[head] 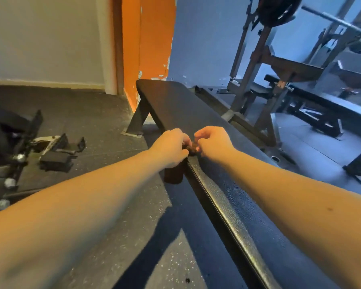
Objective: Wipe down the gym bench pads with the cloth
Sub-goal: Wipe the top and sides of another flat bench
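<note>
Both bare forearms reached forward from the bottom corners of the view and met over the near-left edge of the long black pad (175, 105) that topped the counter (227, 197). The left hand (171, 148) lay knuckles up right at that edge, its fingers curled down around a small dark brownish cloth (193, 148). The right hand (213, 142), just beside it and over the pad, had its fingers bent in and clamped on the other side of the same bunched cloth, so the cloth sat pinched between the two hands, against the pad's rim. A dark shape (173, 173) hung below the left hand alongside the pad's edge; whether it was more of the cloth or part of the frame could not be told. The pad ran away from the camera at a slant towards the far wall, its pebbled surface catching light along the near side. A slanted metal leg (138, 119) held up its far end on a speckled dark rubber floor (81, 113). On the floor to the left lay a dark piece of gym equipment (50, 151) with silver knobs. Behind the counter rose an orange wall strip (150, 38) with chipped paint beside a pale wall. To the right stood a metal rack (258, 80) carrying a barbell (331, 19), with a second bench (321, 101) under it.
</note>
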Available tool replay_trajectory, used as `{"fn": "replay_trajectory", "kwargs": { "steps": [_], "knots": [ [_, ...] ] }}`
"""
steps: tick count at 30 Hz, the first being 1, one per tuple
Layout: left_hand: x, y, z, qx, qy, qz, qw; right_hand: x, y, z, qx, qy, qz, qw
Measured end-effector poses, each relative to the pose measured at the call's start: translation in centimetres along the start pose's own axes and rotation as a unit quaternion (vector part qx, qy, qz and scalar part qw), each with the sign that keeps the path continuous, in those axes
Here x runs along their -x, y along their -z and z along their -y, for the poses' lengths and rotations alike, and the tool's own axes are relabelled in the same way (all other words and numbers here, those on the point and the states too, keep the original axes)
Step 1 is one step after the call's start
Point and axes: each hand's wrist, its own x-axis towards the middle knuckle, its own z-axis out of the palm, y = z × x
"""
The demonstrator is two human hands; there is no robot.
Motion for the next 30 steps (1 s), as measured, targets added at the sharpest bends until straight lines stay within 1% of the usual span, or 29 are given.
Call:
{"fn": "replay_trajectory", "kwargs": {
  "steps": [4, 7, 10, 13, 16, 18, 20, 23, 26, 30],
  "knots": [
    [2.4, 0.0, -0.5, 0.082, 0.094, -0.033, 0.992, 0.7, -0.3, 1.1, -0.026, 0.008, 0.017, 0.999],
    [4.4, -0.3, 0.1, 0.143, 0.157, -0.061, 0.975, 1.7, -0.5, 2.0, -0.056, 0.004, 0.019, 0.998],
    [5.7, -0.8, 0.5, 0.210, 0.171, -0.088, 0.959, 2.5, -0.6, 2.2, -0.061, 0.008, -0.004, 0.998],
    [7.2, -2.4, 0.4, 0.278, 0.179, -0.105, 0.938, 3.7, -0.7, 1.6, -0.064, -0.008, -0.029, 0.997],
    [8.1, -4.1, -0.1, 0.334, 0.184, -0.119, 0.917, 5.4, -0.2, 0.7, -0.087, -0.025, -0.082, 0.992],
    [8.3, -5.1, -0.7, 0.359, 0.187, -0.133, 0.905, 6.6, 0.2, 0.5, -0.116, -0.031, -0.125, 0.985],
    [8.3, -6.3, -1.2, 0.396, 0.189, -0.155, 0.885, 7.7, 0.4, 0.1, -0.146, -0.037, -0.164, 0.975],
    [8.1, -8.1, -1.3, 0.450, 0.193, -0.172, 0.855, 9.4, 0.0, -0.9, -0.167, -0.059, -0.190, 0.966],
    [7.7, -8.7, -0.7, 0.434, 0.203, -0.164, 0.862, 11.1, -0.1, -1.0, -0.178, -0.085, -0.198, 0.960],
    [7.9, -7.8, -1.1, 0.420, 0.219, -0.145, 0.869, 13.6, 0.7, 0.3, -0.239, -0.129, -0.236, 0.933]
  ]
}}
